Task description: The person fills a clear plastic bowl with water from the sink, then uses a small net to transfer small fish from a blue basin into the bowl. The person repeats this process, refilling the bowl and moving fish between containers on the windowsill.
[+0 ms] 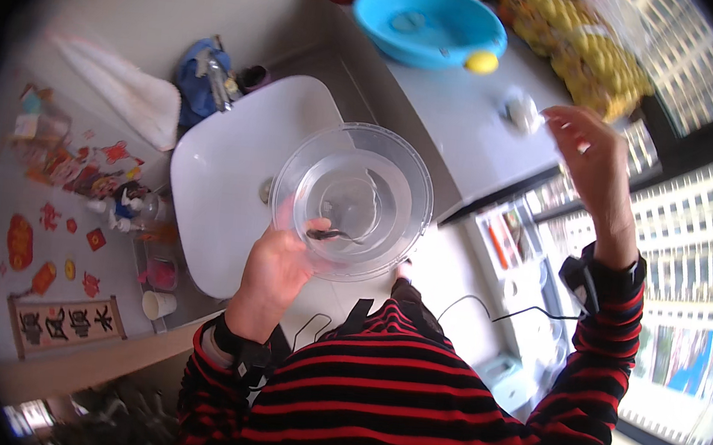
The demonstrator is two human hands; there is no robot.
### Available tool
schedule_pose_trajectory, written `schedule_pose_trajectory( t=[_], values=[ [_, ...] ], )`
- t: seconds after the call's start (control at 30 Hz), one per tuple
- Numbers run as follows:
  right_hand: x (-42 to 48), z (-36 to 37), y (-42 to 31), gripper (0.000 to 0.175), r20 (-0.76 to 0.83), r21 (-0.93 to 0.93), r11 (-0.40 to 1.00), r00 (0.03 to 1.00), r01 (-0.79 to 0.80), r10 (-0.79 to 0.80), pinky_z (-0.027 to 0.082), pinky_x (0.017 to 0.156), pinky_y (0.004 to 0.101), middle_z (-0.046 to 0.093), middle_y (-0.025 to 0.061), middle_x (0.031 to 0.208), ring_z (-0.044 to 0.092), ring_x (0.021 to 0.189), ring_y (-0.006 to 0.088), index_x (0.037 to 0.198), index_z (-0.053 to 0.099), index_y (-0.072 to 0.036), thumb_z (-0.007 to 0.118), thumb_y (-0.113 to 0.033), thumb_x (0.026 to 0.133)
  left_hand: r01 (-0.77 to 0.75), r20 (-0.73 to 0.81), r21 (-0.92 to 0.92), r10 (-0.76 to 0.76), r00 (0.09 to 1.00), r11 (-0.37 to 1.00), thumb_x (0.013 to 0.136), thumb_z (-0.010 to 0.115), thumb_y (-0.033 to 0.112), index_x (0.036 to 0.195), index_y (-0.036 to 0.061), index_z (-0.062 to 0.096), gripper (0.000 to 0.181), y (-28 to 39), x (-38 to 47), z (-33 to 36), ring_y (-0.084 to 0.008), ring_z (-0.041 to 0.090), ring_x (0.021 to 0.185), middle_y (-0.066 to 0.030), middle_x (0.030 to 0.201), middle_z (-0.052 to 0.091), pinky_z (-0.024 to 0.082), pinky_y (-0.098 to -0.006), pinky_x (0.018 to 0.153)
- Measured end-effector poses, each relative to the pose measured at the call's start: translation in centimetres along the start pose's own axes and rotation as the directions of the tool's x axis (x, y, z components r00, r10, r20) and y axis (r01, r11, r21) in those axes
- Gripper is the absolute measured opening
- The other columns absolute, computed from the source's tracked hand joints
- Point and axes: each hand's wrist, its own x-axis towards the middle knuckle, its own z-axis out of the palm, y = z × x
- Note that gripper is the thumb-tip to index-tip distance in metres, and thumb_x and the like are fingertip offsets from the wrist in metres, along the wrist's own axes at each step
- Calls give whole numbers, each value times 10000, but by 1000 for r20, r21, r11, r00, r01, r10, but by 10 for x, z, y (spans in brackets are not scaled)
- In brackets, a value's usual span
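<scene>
My left hand (275, 260) grips the near-left side of a round clear plastic tub (395, 155), with the thumb over its wall. Clear liquid seems to lie in the tub. A small dark, slender thing (324, 235), blurred and perhaps a fish, shows by the thumb. Out to the right, my right hand (589, 148) pinches the edge of a small whitish bundle (523, 113), apparently a plastic bag. Motion blur hides what the bundle contains. It is over the grey countertop (467, 143).
A white washbasin (227, 165) lies beneath and left of the tub. On the counter are a blue plastic basin (409, 9), a yellow lemon-like fruit (482, 62) and netted yellow produce (579, 51). A white towel (124, 91) and paper cup (158, 305) are at left; shelves (514, 257) at right.
</scene>
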Motion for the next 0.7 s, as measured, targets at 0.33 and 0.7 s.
schedule_pose_trajectory(
  t=[0.33,0.7],
  values=[
    [-233,74,-91,590,634,510,340,613,-790,472,550,508,291,574,193,1194,668,669,205,1303,430,29,679,-245,844,414,116,208,-443,889,886,653,536,73,1415,134,268,810,-91,-40,-37,-341,540,1060,-168,1105,546,453,-528,927],
    [-445,39,-67,612,545,687,-232,278,-688,791,589,560,328,596,153,857,661,654,246,1370,367,-35,478,15,770,607,200,480,-753,627,633,622,542,36,1419,107,286,840,-275,-4,25,-313,541,1020,-161,1147,471,453,-458,958]
  ],
)
